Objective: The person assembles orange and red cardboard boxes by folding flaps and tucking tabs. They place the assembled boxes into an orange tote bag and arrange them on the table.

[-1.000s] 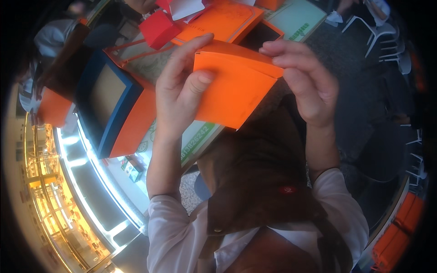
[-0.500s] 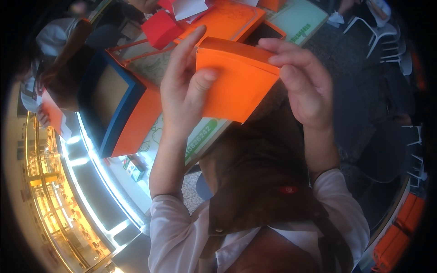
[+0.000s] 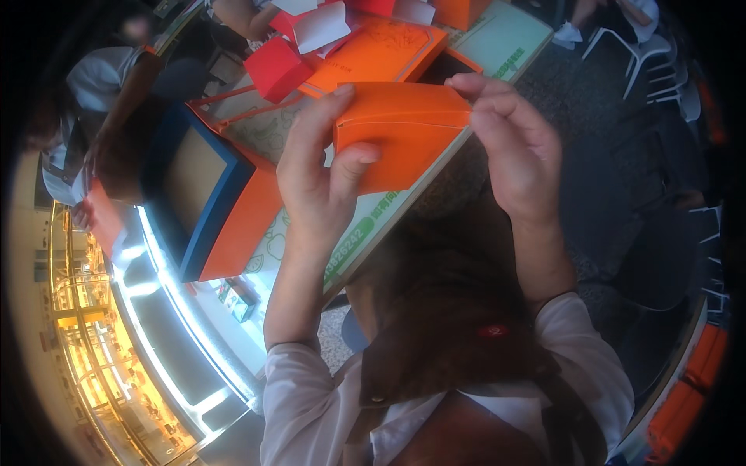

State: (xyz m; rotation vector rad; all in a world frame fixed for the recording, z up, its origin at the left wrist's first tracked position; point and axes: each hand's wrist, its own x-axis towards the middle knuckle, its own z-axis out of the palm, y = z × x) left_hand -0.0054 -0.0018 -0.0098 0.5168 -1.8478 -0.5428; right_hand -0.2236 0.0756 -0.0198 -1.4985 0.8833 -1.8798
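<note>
Held up between my two hands is a small orange cardboard box (image 3: 400, 128), its narrow side tilted toward me. My left hand (image 3: 322, 159) grips its left end, thumb on the near face and fingers behind. With thumb and fingertips, my right hand (image 3: 513, 128) pinches the box's upper right corner. Beyond the box lie a large flat orange box (image 3: 381, 54) and a red carton (image 3: 277, 68) on the table. To the left of my left hand stands an orange bag with cord handles (image 3: 241, 206), next to a dark-blue-rimmed open tray (image 3: 214, 210).
The table (image 3: 497, 46) has a pale green printed top. A lit display case (image 3: 167, 272) runs along the left. Another person (image 3: 109, 85) stands at the far left, handling a pinkish sheet. White chairs (image 3: 633, 58) stand at the right, and orange boxes (image 3: 684, 396) are at lower right.
The orange box has tipped, so its narrow side now faces me more and its broad face shows less. My right hand has shifted slightly left along with it.
</note>
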